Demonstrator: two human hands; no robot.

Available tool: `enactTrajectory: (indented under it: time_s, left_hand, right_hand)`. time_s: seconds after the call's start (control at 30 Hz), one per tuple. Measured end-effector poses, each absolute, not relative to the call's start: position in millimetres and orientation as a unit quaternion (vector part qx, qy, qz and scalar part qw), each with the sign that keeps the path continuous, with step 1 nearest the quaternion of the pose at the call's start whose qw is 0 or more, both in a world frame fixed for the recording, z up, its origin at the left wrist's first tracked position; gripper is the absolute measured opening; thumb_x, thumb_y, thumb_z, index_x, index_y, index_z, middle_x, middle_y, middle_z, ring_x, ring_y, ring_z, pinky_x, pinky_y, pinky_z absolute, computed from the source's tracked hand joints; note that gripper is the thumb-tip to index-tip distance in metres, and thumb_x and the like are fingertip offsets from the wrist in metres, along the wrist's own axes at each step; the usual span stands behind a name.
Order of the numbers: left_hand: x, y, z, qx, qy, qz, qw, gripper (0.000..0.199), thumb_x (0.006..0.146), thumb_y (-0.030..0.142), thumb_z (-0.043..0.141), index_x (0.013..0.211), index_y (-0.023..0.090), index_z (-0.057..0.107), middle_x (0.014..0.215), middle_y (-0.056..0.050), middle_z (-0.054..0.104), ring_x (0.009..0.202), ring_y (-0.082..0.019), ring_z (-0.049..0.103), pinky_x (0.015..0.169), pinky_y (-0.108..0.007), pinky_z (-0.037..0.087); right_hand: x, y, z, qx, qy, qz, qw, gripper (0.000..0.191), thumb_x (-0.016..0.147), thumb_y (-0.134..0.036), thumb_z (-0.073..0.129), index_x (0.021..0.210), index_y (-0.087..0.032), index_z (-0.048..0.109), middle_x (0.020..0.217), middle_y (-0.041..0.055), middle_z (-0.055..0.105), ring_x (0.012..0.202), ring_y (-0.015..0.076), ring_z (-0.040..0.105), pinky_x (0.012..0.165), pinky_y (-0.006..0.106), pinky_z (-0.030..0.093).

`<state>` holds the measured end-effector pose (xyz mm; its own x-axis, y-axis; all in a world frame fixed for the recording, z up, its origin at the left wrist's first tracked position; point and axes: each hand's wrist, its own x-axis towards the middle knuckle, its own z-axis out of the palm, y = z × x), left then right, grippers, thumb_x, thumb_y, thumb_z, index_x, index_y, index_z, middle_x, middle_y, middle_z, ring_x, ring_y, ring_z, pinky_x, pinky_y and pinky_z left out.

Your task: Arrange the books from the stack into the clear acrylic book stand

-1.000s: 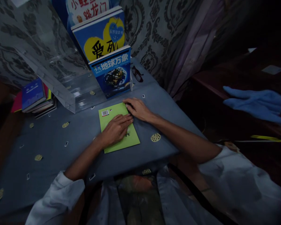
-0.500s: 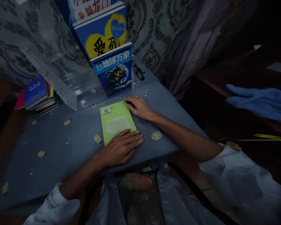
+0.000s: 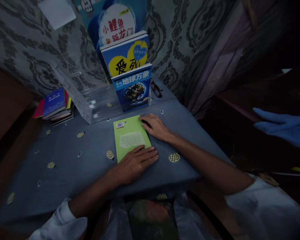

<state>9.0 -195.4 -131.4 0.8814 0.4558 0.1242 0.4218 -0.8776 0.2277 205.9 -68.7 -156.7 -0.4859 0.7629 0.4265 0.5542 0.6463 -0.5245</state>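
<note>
A light green book point(image 3: 130, 135) lies on the dark tablecloth, with a barcode at its upper left. My left hand point(image 3: 137, 163) rests flat over its lower edge, fingers stretched to the right. At the book's upper right corner is my right hand point(image 3: 153, 127), its fingers curved over the edge with a small dark object point(image 3: 146, 123) by the thumb; I cannot make out what it is. Behind the green book, a blue book with a globe point(image 3: 136, 91) stands upright in front of a blue and yellow book point(image 3: 125, 56).
A clear acrylic rack point(image 3: 82, 108) stands left of the upright books. Further left is a stack of books point(image 3: 56, 105). Glasses point(image 3: 156, 89) lie behind on the right. A blue glove point(image 3: 285, 128) is at far right, off the table point(image 3: 85, 176).
The view has tilted up, so everything appears lower and more of the tall back book shows. Both hands stay in the same places on the green book.
</note>
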Motion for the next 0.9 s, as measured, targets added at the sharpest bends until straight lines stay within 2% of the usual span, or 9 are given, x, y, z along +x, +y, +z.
enactTrajectory:
  time_s: [0.13,0.27,0.53,0.67,0.9]
  left_hand:
    - [10,-179,-134,0.960,0.250,0.090,0.085,0.058,0.095,0.003,0.039,0.150,0.019,0.042,0.153,-0.009,0.051,0.150,-0.017,0.034,0.123,-0.045,0.033]
    - [7,-162,-132,0.958,0.253,0.100,0.095,0.066,0.089,0.000,0.039,0.151,0.023,0.041,0.153,-0.008,0.051,0.149,-0.018,0.037,0.121,-0.048,0.035]
    - [4,-152,-132,0.958,0.250,0.106,0.091,0.064,0.088,-0.001,0.042,0.148,0.021,0.045,0.151,-0.009,0.054,0.146,-0.018,0.043,0.122,-0.047,0.034]
    - [5,-156,-133,0.959,0.257,0.092,0.077,0.067,0.087,-0.001,0.042,0.150,0.021,0.042,0.154,-0.008,0.050,0.149,-0.018,0.038,0.122,-0.047,0.033]
    - [-7,-174,-129,0.960,0.271,0.063,0.031,0.065,0.094,0.003,0.038,0.156,0.019,0.031,0.160,-0.009,0.041,0.153,-0.018,0.026,0.125,-0.044,0.027]
  right_hand:
    - [206,-69,-157,-0.373,-0.853,0.158,0.329,0.034,0.095,-0.022,0.047,0.122,-0.019,0.067,0.119,0.0111,0.073,0.109,0.0303,0.064,0.098,0.049,0.046]
    - [205,-70,-156,-0.369,-0.855,0.159,0.327,0.034,0.095,-0.022,0.047,0.121,-0.016,0.068,0.118,0.0139,0.073,0.106,0.0311,0.064,0.096,0.050,0.048]
    - [204,-71,-155,-0.363,-0.862,0.151,0.320,0.031,0.094,-0.021,0.050,0.118,-0.019,0.069,0.117,0.0123,0.073,0.106,0.0300,0.064,0.094,0.047,0.049]
    - [205,-71,-156,-0.358,-0.865,0.152,0.316,0.032,0.091,-0.023,0.054,0.119,-0.019,0.069,0.118,0.0122,0.073,0.109,0.0308,0.063,0.097,0.048,0.047]
    - [207,-71,-158,-0.357,-0.873,0.135,0.304,0.032,0.093,-0.028,0.055,0.121,-0.019,0.068,0.124,0.0129,0.071,0.112,0.0317,0.061,0.094,0.048,0.047]
